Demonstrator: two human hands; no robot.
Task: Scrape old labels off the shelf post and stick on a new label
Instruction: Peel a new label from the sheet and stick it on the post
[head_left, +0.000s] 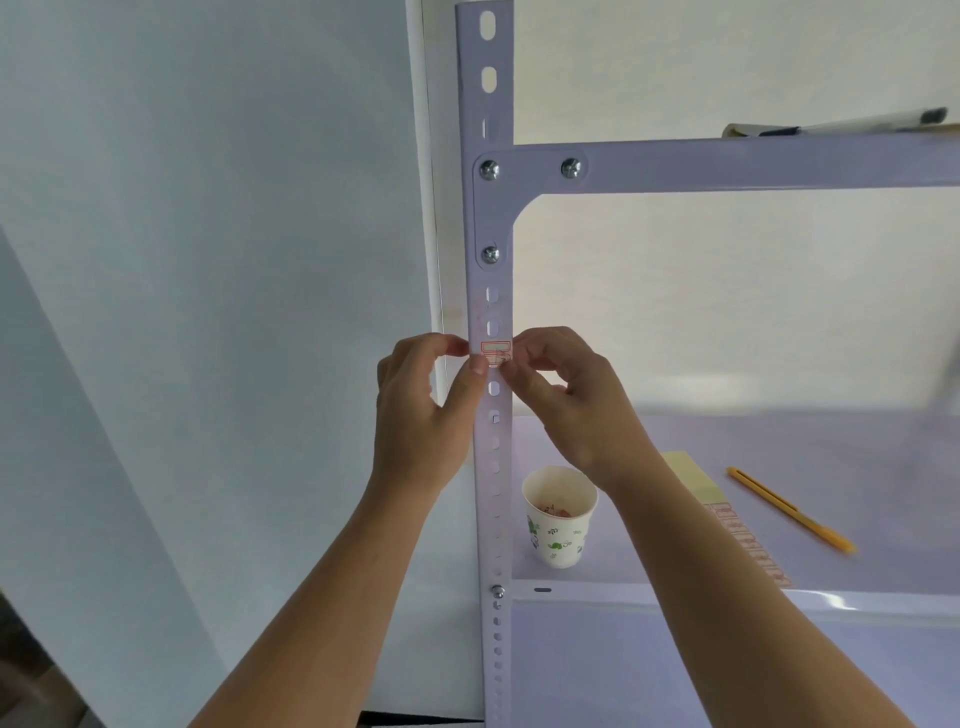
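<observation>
A white perforated shelf post (491, 291) runs upright through the middle of the view. A small white label with red borders (496, 352) lies against the post at hand height. My left hand (426, 410) pinches the label's left end between thumb and forefinger. My right hand (566, 395) pinches its right end, fingers curled. Faint residue marks show on the post just above the label.
On the lower shelf (779, 519) stand a paper cup (560, 517) holding scraps, a yellow sheet of red-bordered labels (727, 514) and an orange utility knife (789, 509). An upper shelf beam (727, 166) carries a pen. A white wall is at left.
</observation>
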